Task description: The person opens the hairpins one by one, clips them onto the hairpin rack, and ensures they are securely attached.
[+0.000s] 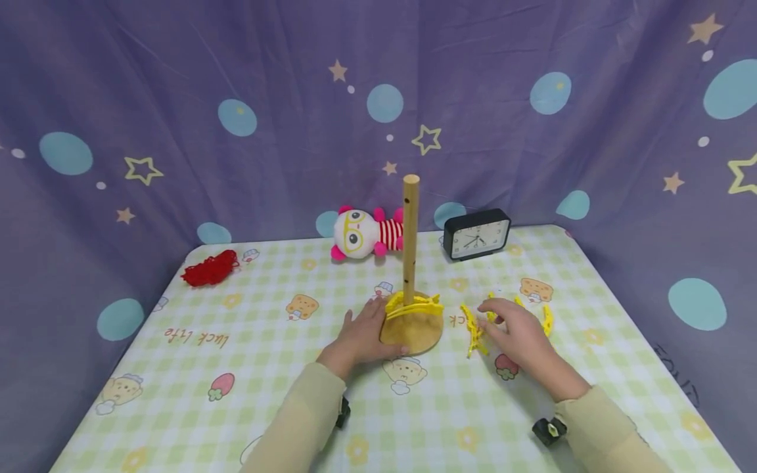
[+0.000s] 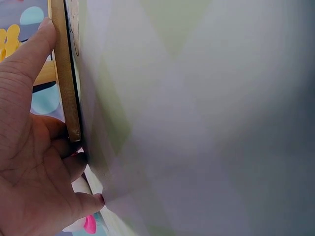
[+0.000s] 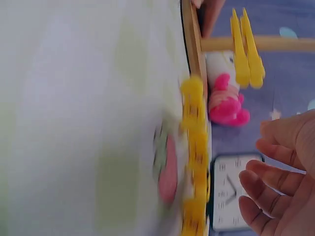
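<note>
A wooden stand [image 1: 411, 243] has an upright pole on a round base, with several curved yellow plastic pieces [image 1: 414, 306] lying around the foot of the pole. My left hand [image 1: 363, 333] grips the left edge of that base; in the left wrist view the thumb [image 2: 37, 51] and curled fingers lie along its rim. Over to the right, more loose yellow pieces [image 1: 474, 332] lie on the cloth. My right hand [image 1: 520, 335] hovers over them with loosely bent fingers. In the right wrist view a gap separates the right hand [image 3: 285, 172] from the yellow pieces [image 3: 194, 152].
Behind the stand lies a plush toy [image 1: 363, 234] with a striped body. A black alarm clock [image 1: 478, 234] stands at the back right. Red stringy material [image 1: 210, 269] lies at the far left. A checked cloth [image 1: 266, 407] covers the table, with a purple curtain [image 1: 284, 164] behind.
</note>
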`<state>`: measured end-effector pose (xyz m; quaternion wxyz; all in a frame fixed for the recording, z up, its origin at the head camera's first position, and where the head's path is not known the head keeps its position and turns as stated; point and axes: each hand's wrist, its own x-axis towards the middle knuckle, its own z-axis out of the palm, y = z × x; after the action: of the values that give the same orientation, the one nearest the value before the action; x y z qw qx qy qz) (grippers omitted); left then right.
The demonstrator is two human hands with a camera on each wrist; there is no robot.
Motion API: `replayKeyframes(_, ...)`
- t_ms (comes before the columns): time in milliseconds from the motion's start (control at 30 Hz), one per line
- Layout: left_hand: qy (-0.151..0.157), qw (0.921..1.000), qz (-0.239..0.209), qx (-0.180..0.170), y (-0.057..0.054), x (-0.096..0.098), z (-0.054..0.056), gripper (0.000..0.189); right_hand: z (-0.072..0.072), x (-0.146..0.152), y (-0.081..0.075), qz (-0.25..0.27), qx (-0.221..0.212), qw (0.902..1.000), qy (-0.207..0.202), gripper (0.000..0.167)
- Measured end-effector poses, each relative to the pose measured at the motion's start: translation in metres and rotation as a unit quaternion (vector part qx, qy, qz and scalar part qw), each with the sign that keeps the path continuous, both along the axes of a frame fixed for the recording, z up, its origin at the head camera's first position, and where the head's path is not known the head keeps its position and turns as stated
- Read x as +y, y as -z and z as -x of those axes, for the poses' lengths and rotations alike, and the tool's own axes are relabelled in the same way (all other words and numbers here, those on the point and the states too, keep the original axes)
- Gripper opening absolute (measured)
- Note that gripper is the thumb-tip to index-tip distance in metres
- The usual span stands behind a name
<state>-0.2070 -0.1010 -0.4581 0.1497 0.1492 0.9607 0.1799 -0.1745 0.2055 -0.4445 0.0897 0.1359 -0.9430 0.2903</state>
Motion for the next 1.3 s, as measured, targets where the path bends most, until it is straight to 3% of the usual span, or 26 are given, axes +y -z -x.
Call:
replayKeyframes(233, -0.003, 1.0000, 0.006, 0.000, 0.000, -0.001, 0.000, 0.113, -0.014, 0.043, 0.002, -0.023, 0.009, 0.9963, 0.082, 0.027)
replayKeyframes(467, -0.002, 1.0000, 0.000, 0.005, -0.001, -0.003, 0.001, 0.113, -0.021, 0.066, 0.006, -0.064, -0.064, 0.9872, 0.131, 0.048)
replayKeyframes(733, -0.003, 1.0000, 0.000, 0.006, 0.003, -0.003, 0.002, 0.113, -0.021, 0.076, 0.010, -0.082, -0.158, 0.9732, 0.146, 0.061)
replayKeyframes(900, -0.003, 1.0000, -0.001, 0.001, 0.004, -0.002, 0.002, 0.113, -0.021, 0.080, 0.008, -0.102, -0.205, 0.9612, 0.154, 0.060)
replayKeyframes(1300, -0.001, 1.0000, -0.006, 0.000, 0.004, -0.001, 0.001, 0.114, -0.027, 0.086, 0.011, -0.136, -0.196, 0.9605, 0.143, 0.054)
